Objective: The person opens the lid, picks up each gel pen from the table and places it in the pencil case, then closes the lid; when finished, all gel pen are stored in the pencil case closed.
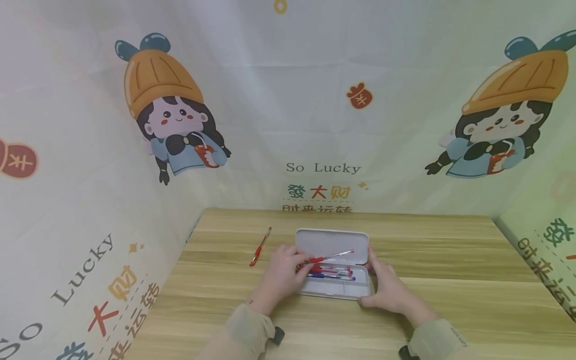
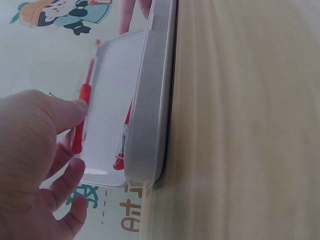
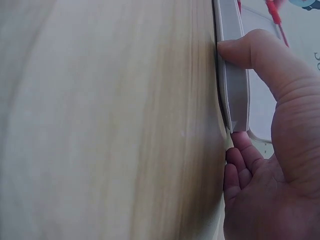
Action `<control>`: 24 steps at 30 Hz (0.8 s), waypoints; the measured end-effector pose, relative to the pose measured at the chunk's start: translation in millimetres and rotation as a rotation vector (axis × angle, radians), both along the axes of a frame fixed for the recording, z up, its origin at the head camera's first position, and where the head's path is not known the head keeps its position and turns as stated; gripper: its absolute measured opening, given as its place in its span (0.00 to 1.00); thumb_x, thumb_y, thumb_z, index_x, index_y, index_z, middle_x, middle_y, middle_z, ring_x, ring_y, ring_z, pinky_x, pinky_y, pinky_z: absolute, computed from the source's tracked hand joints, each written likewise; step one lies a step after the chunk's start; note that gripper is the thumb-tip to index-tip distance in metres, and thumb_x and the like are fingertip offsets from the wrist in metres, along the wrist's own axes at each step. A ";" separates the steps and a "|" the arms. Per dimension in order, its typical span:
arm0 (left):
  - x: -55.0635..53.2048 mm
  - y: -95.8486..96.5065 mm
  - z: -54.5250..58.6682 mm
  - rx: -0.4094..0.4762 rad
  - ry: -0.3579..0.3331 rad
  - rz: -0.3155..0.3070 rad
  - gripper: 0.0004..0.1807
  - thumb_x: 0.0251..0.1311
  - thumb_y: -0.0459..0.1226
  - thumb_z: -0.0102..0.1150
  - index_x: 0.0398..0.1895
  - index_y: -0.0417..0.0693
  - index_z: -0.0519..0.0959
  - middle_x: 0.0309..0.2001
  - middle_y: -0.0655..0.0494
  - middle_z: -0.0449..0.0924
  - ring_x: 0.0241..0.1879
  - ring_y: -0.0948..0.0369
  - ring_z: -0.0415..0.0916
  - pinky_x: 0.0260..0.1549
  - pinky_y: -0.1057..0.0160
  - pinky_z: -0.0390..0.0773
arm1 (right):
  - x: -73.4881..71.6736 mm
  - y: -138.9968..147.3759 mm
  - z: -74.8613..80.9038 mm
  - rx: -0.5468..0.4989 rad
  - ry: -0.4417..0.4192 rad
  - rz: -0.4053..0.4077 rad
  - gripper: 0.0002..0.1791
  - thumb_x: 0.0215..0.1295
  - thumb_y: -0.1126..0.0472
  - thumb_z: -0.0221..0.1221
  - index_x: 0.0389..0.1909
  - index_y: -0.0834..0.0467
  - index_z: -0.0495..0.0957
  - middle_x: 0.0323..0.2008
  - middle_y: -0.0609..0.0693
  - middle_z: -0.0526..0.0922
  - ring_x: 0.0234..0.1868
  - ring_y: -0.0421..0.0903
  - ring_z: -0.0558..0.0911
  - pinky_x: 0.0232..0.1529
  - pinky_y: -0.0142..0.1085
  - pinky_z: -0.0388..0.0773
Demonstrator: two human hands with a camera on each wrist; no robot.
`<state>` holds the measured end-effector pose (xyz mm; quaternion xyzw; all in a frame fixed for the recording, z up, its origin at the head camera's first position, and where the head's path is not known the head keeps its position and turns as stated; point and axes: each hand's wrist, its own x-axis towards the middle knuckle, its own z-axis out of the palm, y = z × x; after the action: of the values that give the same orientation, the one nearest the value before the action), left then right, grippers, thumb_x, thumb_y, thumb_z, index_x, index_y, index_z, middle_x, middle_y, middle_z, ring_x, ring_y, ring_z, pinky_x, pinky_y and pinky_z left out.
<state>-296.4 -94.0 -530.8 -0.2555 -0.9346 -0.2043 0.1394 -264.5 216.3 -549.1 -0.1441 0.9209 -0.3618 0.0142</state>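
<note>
An open, light-coloured pencil case [image 1: 320, 287] lies on the table, its lid raised at the back. Between thumb and fingers my left hand [image 1: 281, 272] pinches a red pen [image 1: 317, 259], tilted above the left part of the case. Several pens lie in the rear compartment, among them a blue pen [image 1: 330, 276] and red ones. My right hand [image 1: 388, 289] grips the right end of the case. In the right wrist view its thumb presses the front wall [image 3: 236, 97] and its other fingers reach behind the end.
Another red pen [image 1: 258, 254] lies on the wooden table [image 1: 432, 260], left of the case. A printed cloth [image 1: 252, 100] hangs behind the table and along its sides. The front of the case has a long compartment and a smaller one at its right.
</note>
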 end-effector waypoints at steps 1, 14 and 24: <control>0.4 0.6 -0.5 -0.012 -0.010 -0.007 0.12 0.75 0.46 0.69 0.56 0.59 0.92 0.52 0.59 0.89 0.53 0.56 0.79 0.57 0.50 0.79 | 0.0 -0.1 0.0 -0.002 -0.006 -0.001 0.85 0.37 0.51 0.86 0.89 0.65 0.37 0.67 0.59 0.83 0.68 0.60 0.73 0.76 0.66 0.68; 1.6 2.0 -6.8 -0.114 -0.031 -0.046 0.12 0.74 0.46 0.69 0.56 0.61 0.92 0.51 0.60 0.89 0.53 0.57 0.79 0.58 0.48 0.79 | 0.3 -0.5 0.2 -0.017 -0.017 0.002 0.84 0.37 0.53 0.86 0.89 0.68 0.38 0.67 0.59 0.82 0.71 0.64 0.71 0.78 0.71 0.64; 0.8 5.0 -10.4 -0.143 -0.049 -0.046 0.12 0.74 0.46 0.69 0.56 0.63 0.92 0.51 0.61 0.88 0.51 0.59 0.77 0.52 0.55 0.75 | -0.1 0.3 -0.1 -0.013 -0.006 0.000 0.84 0.38 0.53 0.86 0.88 0.69 0.38 0.66 0.60 0.82 0.71 0.65 0.71 0.78 0.72 0.64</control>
<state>-295.6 -89.1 -541.2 -0.2809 -0.9439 -0.1466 0.0932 -264.7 216.6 -549.2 -0.1432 0.9185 -0.3681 0.0159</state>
